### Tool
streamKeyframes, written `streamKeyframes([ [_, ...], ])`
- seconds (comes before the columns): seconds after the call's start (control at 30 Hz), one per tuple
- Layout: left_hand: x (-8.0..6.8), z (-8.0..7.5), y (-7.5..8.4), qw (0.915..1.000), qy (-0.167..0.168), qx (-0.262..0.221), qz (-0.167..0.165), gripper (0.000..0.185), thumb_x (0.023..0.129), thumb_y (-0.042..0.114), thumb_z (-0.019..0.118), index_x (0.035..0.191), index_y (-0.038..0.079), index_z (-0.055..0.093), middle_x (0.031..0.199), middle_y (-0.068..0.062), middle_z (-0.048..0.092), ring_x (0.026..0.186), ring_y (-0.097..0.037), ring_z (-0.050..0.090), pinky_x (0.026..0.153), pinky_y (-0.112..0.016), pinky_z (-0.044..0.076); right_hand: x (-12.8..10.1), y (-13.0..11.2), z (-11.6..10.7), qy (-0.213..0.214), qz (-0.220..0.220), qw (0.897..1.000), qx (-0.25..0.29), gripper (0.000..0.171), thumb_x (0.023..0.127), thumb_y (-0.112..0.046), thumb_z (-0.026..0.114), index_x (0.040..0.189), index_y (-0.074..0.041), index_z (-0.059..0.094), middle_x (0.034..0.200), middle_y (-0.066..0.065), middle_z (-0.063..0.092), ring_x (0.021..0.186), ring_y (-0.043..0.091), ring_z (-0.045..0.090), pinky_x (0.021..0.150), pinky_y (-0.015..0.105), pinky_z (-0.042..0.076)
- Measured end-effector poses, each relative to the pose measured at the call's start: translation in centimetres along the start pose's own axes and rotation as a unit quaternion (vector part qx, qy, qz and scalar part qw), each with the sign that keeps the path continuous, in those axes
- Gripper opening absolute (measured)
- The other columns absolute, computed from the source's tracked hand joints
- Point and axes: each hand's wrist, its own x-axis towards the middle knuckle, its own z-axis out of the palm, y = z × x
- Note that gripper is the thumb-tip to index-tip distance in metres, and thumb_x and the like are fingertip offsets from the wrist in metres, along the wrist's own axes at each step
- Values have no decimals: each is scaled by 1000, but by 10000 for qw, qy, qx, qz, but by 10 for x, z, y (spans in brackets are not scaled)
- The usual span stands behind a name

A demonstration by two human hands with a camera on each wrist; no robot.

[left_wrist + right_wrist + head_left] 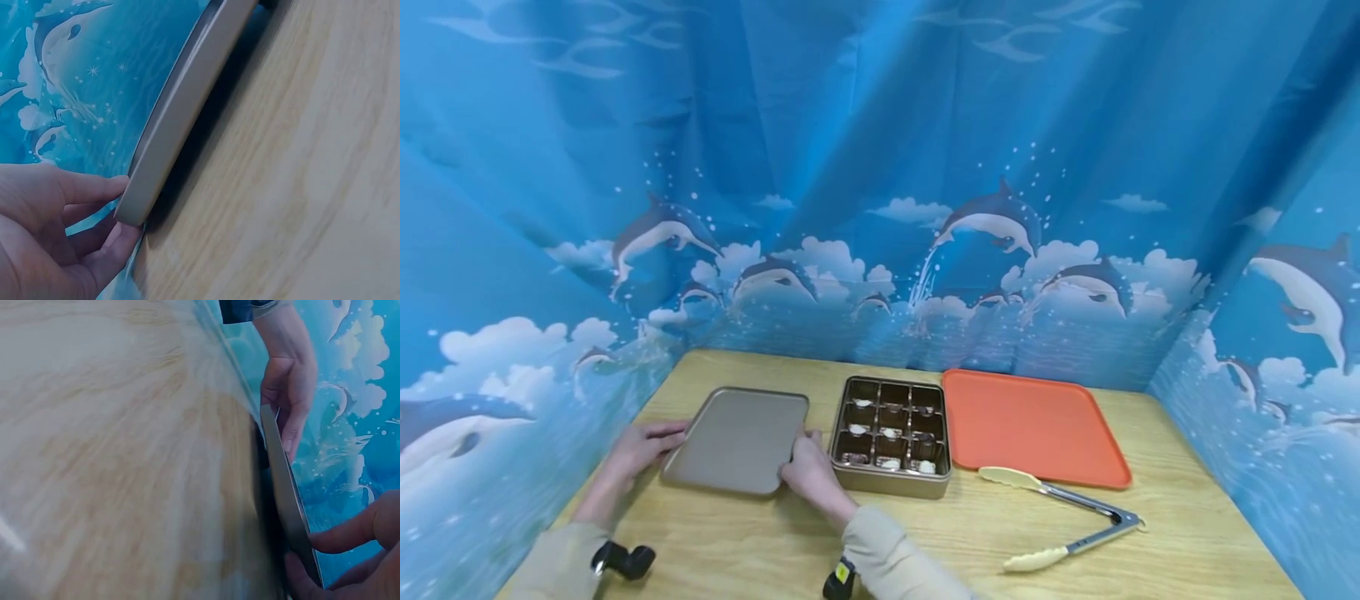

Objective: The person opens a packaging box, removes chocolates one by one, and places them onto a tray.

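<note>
A flat grey-brown metal lid (737, 440) with rounded corners is held between both hands, low over the wooden table. My left hand (638, 450) pinches its left edge, thumb and fingers at the rim in the left wrist view. At the opposite edge, my right hand (815, 475) grips the lid, its thumb beneath and a finger on top in the right wrist view. A dark shadow shows under the lid's side wall (181, 119). Just right of that hand stands an uncovered metal tin (891, 482), divided into several compartments holding dark and white chocolate-like pieces.
A red-orange tray (1030, 425) lies right of the tin. In front of it, spread tongs (1093, 505) with cream tips rest on the wooden table (1187, 517), one tip near the tray's edge. A blue dolphin-print curtain (880, 208) encloses the back and sides.
</note>
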Motion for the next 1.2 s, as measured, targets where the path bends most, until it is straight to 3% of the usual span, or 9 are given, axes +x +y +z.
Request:
streamKeyframes([
  [0.13,-1,1,3,9994,68,351,-2,38,99,12,66,128,-12,60,126,-32,63,87,4,61,72,-14,54,-2,0,2,75,47,10000,-27,78,77,2,75,147,11,42,142,31,49,122,45,57,107,55,48],
  [0.23,-1,3,5,9976,161,676,-14,38,99,15,66,128,-10,62,129,-31,62,103,-16,65,73,-13,50,-3,-1,2,95,88,9999,-49,74,81,-5,76,145,12,43,145,30,47,129,45,52,113,55,42],
  [0.33,-1,7,7,9956,273,900,-26,39,99,18,66,127,-8,63,132,-30,60,120,-39,58,78,-16,46,-5,-3,2,106,167,9998,32,73,85,-12,76,146,11,44,148,29,45,135,44,46,116,55,37],
  [0.43,-1,11,9,9949,355,937,-52,39,99,18,66,127,-9,63,133,-31,59,126,-48,53,87,-28,49,-8,-6,1,88,269,9994,218,74,87,-16,75,148,10,41,154,28,40,141,45,38,119,57,31],
  [0.57,0,14,12,9944,387,982,-72,38,98,15,66,127,-10,62,134,-33,57,127,-54,49,101,-54,47,-13,-9,-5,15,249,9989,406,77,90,-20,74,151,8,37,160,26,31,147,44,30,121,58,25],
  [0.73,0,15,15,9894,360,1405,-80,38,99,19,64,126,-8,64,134,-34,56,127,-58,46,105,-67,39,-15,-8,-24,129,-368,9982,456,74,94,-22,71,155,1,35,160,23,33,145,43,36,119,57,30],
  [0.87,1,15,22,9831,382,1788,-123,41,102,25,60,129,-6,63,134,-34,57,124,-57,49,102,-67,42,-13,4,-47,425,-1142,9897,747,66,99,-22,65,155,-3,37,157,21,40,128,43,56,109,53,46],
  [1.03,0,25,37,9764,754,1975,436,40,103,23,58,129,-7,62,125,-31,64,111,-50,63,93,-61,51,-9,31,-80,834,-1777,9714,1335,53,103,-19,59,151,-1,45,153,22,46,116,45,63,98,48,56],
  [1.2,0,46,60,9682,1239,1767,1269,37,103,20,59,129,-6,64,118,-28,70,104,-45,68,88,-58,54,-10,60,-115,1179,-1734,9618,1763,49,104,-18,58,149,0,47,152,23,47,128,44,56,102,49,52],
])
